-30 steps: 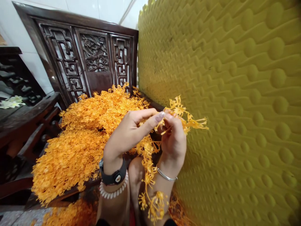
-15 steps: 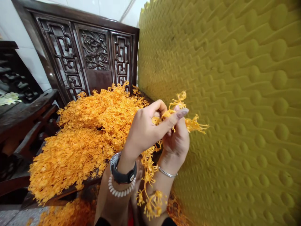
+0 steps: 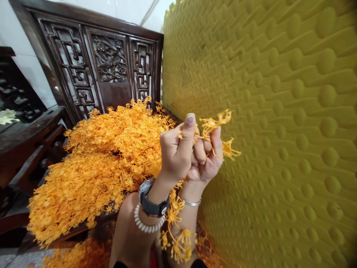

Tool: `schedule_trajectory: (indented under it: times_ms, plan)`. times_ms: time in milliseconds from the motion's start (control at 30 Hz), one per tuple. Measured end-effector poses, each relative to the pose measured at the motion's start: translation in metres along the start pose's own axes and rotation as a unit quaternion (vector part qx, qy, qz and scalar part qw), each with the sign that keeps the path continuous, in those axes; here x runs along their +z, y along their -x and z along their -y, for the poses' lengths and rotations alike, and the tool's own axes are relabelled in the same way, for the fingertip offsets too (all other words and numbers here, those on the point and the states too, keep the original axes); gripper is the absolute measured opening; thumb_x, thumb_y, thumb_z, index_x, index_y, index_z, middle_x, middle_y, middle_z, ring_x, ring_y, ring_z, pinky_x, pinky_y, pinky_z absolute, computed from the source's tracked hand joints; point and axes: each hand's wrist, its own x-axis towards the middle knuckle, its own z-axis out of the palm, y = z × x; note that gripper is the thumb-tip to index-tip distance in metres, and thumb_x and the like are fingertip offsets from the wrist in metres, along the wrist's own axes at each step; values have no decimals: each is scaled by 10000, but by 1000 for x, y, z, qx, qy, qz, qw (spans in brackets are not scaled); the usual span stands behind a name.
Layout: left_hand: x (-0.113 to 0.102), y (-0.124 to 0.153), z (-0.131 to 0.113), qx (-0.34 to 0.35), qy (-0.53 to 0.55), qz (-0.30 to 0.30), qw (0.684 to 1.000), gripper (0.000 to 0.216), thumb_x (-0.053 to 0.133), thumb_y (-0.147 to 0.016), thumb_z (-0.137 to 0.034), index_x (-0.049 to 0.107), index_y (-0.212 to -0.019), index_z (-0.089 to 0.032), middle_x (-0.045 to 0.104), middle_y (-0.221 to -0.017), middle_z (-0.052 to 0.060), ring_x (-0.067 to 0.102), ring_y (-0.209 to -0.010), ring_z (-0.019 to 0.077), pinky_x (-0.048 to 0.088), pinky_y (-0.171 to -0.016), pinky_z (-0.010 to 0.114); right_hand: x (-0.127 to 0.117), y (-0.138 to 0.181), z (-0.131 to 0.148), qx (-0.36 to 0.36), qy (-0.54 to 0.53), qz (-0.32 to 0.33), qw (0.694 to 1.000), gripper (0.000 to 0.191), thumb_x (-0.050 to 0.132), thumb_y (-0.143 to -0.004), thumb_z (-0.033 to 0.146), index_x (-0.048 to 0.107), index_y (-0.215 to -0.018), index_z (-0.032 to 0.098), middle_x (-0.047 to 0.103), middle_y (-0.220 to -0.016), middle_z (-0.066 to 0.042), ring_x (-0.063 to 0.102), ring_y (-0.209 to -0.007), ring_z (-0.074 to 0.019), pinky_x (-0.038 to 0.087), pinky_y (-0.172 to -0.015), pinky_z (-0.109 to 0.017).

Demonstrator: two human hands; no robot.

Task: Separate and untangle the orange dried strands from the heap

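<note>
My left hand [image 3: 176, 152], with a dark-banded watch and a beaded bracelet at the wrist, is closed with its thumb up and pinches one end of a thin orange stem. Close by on the right, my right hand [image 3: 208, 160] has its fingers curled round a strand of orange plastic flower sprigs [image 3: 213, 126]. Small branched tips stick out above and beyond its fingers. More of the strand [image 3: 181, 243] hangs behind the left wrist and across the right forearm. Where the stems join between my fingers is partly hidden.
A large heap of orange plastic sprigs [image 3: 111, 149] lies on a dark carved wooden seat [image 3: 115, 95] to the left. More sprigs [image 3: 78, 255] lie lower down. A yellow textured foam mat [image 3: 273, 130] stands upright along the right. White flowers [image 3: 8, 116] show at far left.
My left hand has turned, its thumb swinging from pointing right across the right hand to pointing up. The hands have drawn slightly apart, with a stem stretched between them.
</note>
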Motion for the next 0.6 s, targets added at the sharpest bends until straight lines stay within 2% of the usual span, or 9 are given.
schedule_trajectory:
  times_ms: [133,200,267,367,433,500,600]
  plan:
    - [5,3,-6,-46,46,1,998,522,275,-881,-590,369,-548,-199,317,-443,-37,307,-398,72,258,-396,260,10,1,-3,-14,-23,2,1000,575,445,-822,533,124,-475,204,114,-319,110,48,-246,-30,114,-242,-167]
    - [5,3,-8,-43,69,-24,996,514,285,-887,-577,367,-549,-199,334,-450,-33,318,-395,69,263,-392,256,14,0,-3,-19,-46,10,999,572,428,-834,517,124,-464,203,102,-308,105,58,-235,-32,101,-242,-178]
    - [1,-1,-8,-27,99,-82,991,503,283,-900,-552,349,-547,-199,306,-453,-36,286,-384,67,249,-383,255,14,0,0,-70,-85,0,994,547,451,-841,446,147,-457,202,55,-309,108,29,-235,-34,73,-248,-191]
    - [-16,-16,0,-5,147,-190,971,478,234,-923,-511,354,-577,-204,205,-466,-46,189,-382,77,205,-371,254,6,4,9,-206,-151,-46,966,440,484,-834,287,245,-474,201,-19,-350,121,-63,-276,-33,56,-273,-197]
    - [-31,-27,7,-4,153,-203,967,442,241,-925,-498,428,-644,-213,176,-482,-50,146,-395,88,181,-372,257,0,10,16,-240,-147,-22,959,375,489,-825,276,318,-498,210,0,-350,125,-56,-278,-34,80,-283,-202]
    - [-41,-34,12,-8,151,-155,976,351,327,-910,-487,508,-762,-224,235,-507,-51,140,-403,86,164,-376,261,-4,15,21,-205,-86,31,974,375,493,-824,328,342,-499,216,63,-334,119,17,-267,-42,113,-300,-220]
    - [-44,-36,11,8,172,-82,982,192,487,-863,-431,536,-894,-247,378,-618,-41,166,-412,65,149,-374,256,-2,19,19,-74,7,81,994,444,458,-850,374,305,-467,208,177,-339,95,135,-293,-54,144,-348,-248]
